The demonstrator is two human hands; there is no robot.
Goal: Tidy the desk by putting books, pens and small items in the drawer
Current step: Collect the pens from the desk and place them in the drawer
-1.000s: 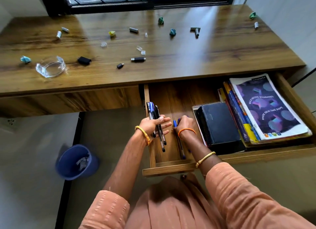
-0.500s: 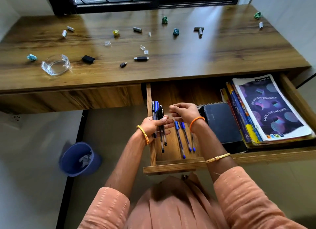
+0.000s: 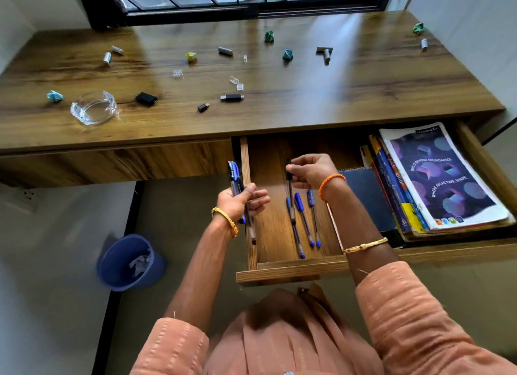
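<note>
The wooden drawer is pulled out below the desk top. My left hand grips a bundle of pens over the drawer's left wall. My right hand pinches one black-capped pen by its top above the drawer floor. Three blue pens lie side by side in the drawer below it. A dark notebook and a stack of books fill the drawer's right half.
Small items are scattered over the desk: a glass ashtray, a black USB stick, batteries, crumpled paper bits and clear caps. A blue waste bin stands on the floor at the left.
My right hand rose from the drawer floor, leaving blue pens lying there, and took a black-capped pen from the left hand's bundle. The left hand shifted slightly left.
</note>
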